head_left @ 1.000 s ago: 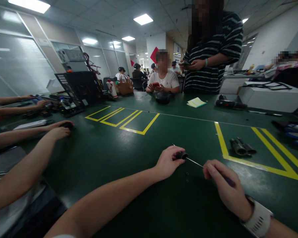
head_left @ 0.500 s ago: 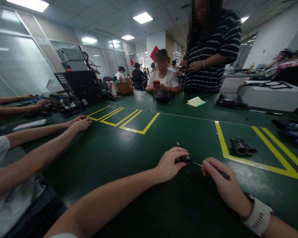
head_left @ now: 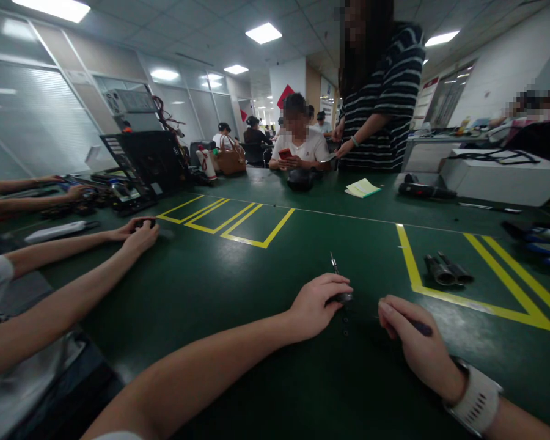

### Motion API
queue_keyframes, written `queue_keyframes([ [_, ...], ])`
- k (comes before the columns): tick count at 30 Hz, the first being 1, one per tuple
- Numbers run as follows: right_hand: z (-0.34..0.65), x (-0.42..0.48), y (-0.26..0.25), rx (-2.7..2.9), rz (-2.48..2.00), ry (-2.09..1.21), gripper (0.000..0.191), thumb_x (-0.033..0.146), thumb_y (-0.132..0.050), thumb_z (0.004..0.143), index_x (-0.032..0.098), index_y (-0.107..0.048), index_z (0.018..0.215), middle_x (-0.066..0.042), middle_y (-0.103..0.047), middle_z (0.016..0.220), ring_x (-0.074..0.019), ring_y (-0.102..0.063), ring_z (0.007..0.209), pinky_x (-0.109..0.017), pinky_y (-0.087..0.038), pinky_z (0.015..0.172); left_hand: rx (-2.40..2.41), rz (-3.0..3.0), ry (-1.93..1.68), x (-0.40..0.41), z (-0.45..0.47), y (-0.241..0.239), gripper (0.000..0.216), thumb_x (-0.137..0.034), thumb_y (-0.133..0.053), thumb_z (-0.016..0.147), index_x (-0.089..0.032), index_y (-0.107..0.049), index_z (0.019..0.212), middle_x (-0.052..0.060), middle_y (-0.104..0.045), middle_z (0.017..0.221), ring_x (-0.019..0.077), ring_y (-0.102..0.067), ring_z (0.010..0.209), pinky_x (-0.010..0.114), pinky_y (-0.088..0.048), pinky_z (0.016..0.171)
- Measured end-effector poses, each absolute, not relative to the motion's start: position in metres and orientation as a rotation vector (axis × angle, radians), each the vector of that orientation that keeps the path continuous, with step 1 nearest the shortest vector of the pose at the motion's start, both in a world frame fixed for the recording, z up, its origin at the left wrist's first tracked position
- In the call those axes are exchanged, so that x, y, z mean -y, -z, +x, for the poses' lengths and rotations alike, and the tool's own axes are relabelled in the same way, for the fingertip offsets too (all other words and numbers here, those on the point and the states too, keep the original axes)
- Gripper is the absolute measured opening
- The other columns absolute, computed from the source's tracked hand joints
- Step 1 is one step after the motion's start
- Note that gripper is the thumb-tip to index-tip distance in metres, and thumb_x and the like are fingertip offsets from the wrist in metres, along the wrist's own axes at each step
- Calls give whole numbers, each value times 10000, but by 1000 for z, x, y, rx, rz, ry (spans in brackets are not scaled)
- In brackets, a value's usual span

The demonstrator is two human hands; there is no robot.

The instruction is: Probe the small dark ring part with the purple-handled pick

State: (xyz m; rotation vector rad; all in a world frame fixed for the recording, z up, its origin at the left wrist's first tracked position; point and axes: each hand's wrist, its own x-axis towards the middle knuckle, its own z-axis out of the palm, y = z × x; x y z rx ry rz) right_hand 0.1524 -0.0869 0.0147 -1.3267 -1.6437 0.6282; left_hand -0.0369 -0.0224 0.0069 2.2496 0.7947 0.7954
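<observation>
My left hand (head_left: 318,305) is closed around a dark cylindrical part (head_left: 344,297), with a thin metal shaft (head_left: 334,263) sticking out at its far side. Most of that part is hidden under my fingers. To the right, my right hand (head_left: 410,330) grips a screwdriver by its dark handle (head_left: 422,328); its blade is hard to make out against the table. The two hands are apart. Small dark pieces (head_left: 346,333) lie on the green table just below the held part. Two similar dark cylindrical parts (head_left: 448,270) with shafts lie inside a yellow-taped area at right.
Yellow tape (head_left: 476,302) marks areas on the green table (head_left: 238,287). A co-worker's hands (head_left: 142,235) are at the left, near a white power strip (head_left: 57,231). Sticky notes (head_left: 363,188), a black power tool (head_left: 426,190) and a white box (head_left: 504,177) sit farther back.
My right hand has moved slightly right, drawing the screwdriver away from the cylindrical part. The part has turned in my left hand, showing more shaft. The co-worker's hands at left pulled back.
</observation>
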Motion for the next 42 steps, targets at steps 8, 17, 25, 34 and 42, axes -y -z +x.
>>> queue_keyframes([
  [8,154,88,-18,1639,-1337,-579,379,356,-409,846,225,-451,493,29,-439,445,-131,-429,408,-255,-334,398,-753,1678,-964,12,-36,-1,362,-50,-613,763,-184,-604,1099,84,-534,1204,199,-574,1069,384,-485,921],
  [17,151,86,-20,1671,-1330,-569,378,355,-436,838,223,-433,484,23,-448,443,-133,-448,419,-249,-344,405,-554,1536,-899,21,-28,-7,339,-34,-600,772,-198,-619,1068,64,-494,1178,183,-566,1045,401,-448,966],
  [25,156,88,-18,1662,-1304,-477,381,315,-401,850,232,-418,478,18,-426,455,-140,-413,428,-268,-329,420,-564,1726,-750,19,-27,3,389,11,-590,748,-215,-633,1062,68,-486,1175,190,-511,1123,420,-390,1019],
  [34,157,88,-18,1660,-1288,-482,388,310,-397,858,237,-407,476,15,-430,447,-145,-419,418,-273,-336,415,-576,1558,-874,20,-28,0,354,9,-588,762,-212,-624,1036,43,-482,1176,161,-554,1078,390,-424,1004],
  [42,157,88,-17,1678,-1300,-544,394,313,-396,855,235,-407,470,24,-421,441,-136,-415,403,-273,-323,411,-666,1451,-893,18,-27,-1,355,43,-606,723,-171,-634,1005,61,-551,1170,173,-598,1027,395,-448,974],
])
